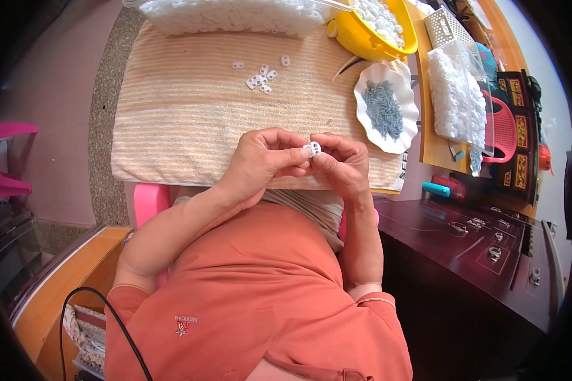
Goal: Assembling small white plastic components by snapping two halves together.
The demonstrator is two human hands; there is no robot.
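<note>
Over textured striped cloth (178,108), left fingers (291,156) and right fingers (331,165) pinch rounded white plastic (314,148)

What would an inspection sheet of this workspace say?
Surface: striped towel, spread flat
Things: held white part, possibly two; loose white pieces; scalloped white dish of grey pieces; yellow container; clear tub
Clutter: slim dark item near the dish, kind unclear
Grip: left hand and right hand meet, both pinching the held white part
Cables: one black cable, lower left
Surroundings: pink stool at left; dark glossy surface at right
</note>
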